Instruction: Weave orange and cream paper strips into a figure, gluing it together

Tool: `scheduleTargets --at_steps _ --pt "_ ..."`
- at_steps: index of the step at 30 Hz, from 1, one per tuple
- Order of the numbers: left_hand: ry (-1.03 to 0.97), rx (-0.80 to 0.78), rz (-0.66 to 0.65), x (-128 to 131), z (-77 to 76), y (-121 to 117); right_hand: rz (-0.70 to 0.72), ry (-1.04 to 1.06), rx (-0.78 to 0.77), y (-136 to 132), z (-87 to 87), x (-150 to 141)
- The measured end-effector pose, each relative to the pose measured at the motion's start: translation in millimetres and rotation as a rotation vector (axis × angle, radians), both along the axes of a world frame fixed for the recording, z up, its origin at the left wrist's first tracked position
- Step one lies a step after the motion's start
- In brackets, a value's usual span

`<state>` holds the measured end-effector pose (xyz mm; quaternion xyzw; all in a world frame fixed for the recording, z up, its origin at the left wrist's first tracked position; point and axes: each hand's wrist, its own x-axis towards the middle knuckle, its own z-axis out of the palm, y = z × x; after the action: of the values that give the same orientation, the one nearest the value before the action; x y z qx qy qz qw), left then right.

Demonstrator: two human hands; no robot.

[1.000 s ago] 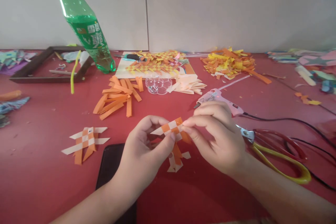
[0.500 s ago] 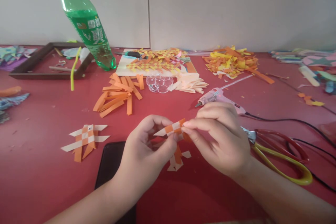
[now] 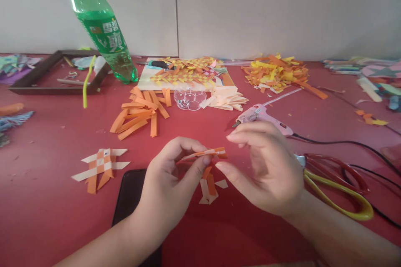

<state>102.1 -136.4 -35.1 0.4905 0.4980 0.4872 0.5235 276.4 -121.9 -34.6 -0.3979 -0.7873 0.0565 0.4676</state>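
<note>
Between the thumb and fingers of my left hand (image 3: 175,179) is a woven paper fish (image 3: 216,152) in orange and cream, turned nearly edge-on. Just right of it, my right hand (image 3: 266,162) has its thumb and forefinger apart, with nothing between them. Orange and cream paper scraps (image 3: 209,187) lie on the table below the held piece. A second woven paper fish (image 3: 102,164), with a small eye on it, rests flat to the left. Under my left forearm sits a black phone (image 3: 128,194), partly covered.
Behind my hands lie orange strips (image 3: 138,112), a clear bead tray (image 3: 189,99) and cream strips (image 3: 227,99). A pink glue gun (image 3: 263,119) and scissors (image 3: 338,187) are at right, with trailing cords. A green bottle (image 3: 106,37) stands beside a dark frame (image 3: 56,91).
My right thumb and forefinger have come off the woven fish and spread apart. In my left hand the fish has tipped from showing its checkered face to nearly edge-on.
</note>
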Motion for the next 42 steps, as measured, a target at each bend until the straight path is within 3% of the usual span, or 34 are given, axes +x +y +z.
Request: scheduleTargets --at_steps 14,34,42 --pt "0.083 0.174 -0.055 -4.5 -3.3 -2.1 0.201 -0.023 -0.033 2.8 6.7 3.4" --pt "0.148 0.216 -0.074 -5.2 -1.8 -1.0 0.164 -0.003 0.002 3.8 6.4 2.5" --pt "0.176 0.208 -0.087 -5.9 -2.7 -1.5 0.210 0.009 -0.019 3.5 7.5 2.7"
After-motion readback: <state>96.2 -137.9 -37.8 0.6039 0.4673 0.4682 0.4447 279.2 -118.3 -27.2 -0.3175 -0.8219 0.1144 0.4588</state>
